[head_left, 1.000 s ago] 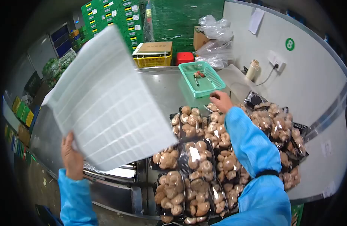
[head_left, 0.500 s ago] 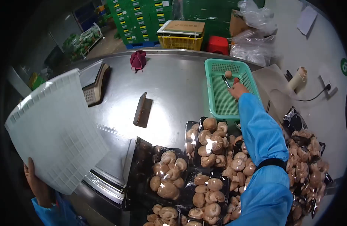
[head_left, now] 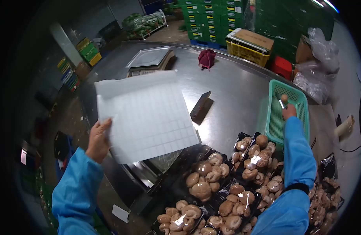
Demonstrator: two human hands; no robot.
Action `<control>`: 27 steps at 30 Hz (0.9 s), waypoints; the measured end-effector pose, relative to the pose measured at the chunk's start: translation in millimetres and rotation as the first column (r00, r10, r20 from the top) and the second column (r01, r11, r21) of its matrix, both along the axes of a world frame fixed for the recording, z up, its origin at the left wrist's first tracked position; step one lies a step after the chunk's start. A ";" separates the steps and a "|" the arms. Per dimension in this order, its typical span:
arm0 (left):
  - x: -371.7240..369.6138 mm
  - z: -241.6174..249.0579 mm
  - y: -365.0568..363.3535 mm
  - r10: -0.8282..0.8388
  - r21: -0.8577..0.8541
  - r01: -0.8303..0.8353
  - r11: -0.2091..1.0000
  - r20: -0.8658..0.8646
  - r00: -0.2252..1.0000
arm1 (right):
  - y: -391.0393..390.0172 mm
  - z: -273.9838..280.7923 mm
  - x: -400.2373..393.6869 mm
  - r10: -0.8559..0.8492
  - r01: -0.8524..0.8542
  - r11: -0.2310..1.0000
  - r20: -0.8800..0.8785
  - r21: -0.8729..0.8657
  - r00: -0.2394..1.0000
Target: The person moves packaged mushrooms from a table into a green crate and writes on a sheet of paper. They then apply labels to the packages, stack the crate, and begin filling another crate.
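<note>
My left hand (head_left: 99, 140) pinches the left edge of a white sheet (head_left: 147, 117) with a faint grid, perhaps a label sheet. The sheet hangs over the steel table and hides part of what lies behind it. Over at the right, my right hand (head_left: 289, 111) reaches into a green plastic basket (head_left: 271, 117), fingers closed on the end of a slim black-and-white pen (head_left: 281, 103). One loose mushroom (head_left: 284, 98) sits beside the pen. Below the basket, several film-wrapped black trays of mushrooms (head_left: 201, 180) crowd the near side.
A weighing scale (head_left: 149, 58) stands behind the sheet. On the steel table (head_left: 235, 78) are a dark angled plate (head_left: 200, 105) and a maroon cloth pouch (head_left: 206, 58). Past the far edge are a yellow crate (head_left: 247, 51), a red container (head_left: 282, 67) and stacked green crates (head_left: 208, 23).
The view has swung left, so the table appears shifted right. My left hand has raised the sheet and brought it inward, turning its face flatter. My right hand now grips the pen in the basket.
</note>
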State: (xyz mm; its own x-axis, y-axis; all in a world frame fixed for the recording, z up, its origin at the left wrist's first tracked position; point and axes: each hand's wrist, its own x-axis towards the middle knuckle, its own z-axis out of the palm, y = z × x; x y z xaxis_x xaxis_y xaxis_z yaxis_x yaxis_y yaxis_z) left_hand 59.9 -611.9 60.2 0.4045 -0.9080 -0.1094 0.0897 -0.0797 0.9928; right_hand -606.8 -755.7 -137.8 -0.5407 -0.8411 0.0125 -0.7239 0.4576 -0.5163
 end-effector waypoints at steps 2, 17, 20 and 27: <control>2.9 -12.7 -7.3 -0.028 0.055 0.029 0.998 -0.016 0.999 | 25.3 75.3 12.9 0.063 -0.056 0.997 0.168 -0.048 0.984; 4.5 25.6 38.5 -0.311 -0.123 0.547 0.828 0.711 0.630 | 188.7 252.8 330.6 0.597 -0.351 0.797 0.727 -0.491 0.340; -25.4 45.4 57.1 -0.617 -0.001 0.820 0.572 0.659 0.430 | 193.2 257.1 403.9 0.653 -0.387 0.744 0.717 -0.545 0.245; 31.6 47.7 44.9 -0.623 -0.024 0.814 0.581 0.631 0.463 | 184.4 227.3 538.1 0.658 -0.332 0.737 0.738 -0.589 0.153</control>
State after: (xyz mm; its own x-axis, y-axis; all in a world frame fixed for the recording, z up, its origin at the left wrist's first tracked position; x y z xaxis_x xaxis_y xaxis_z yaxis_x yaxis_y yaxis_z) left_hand 91.4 -567.0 107.8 -0.5133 -0.8364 0.1923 -0.3718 0.4187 0.8286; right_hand -68.7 -571.3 89.5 0.1849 -0.9776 0.1004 0.2183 -0.0587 -0.9741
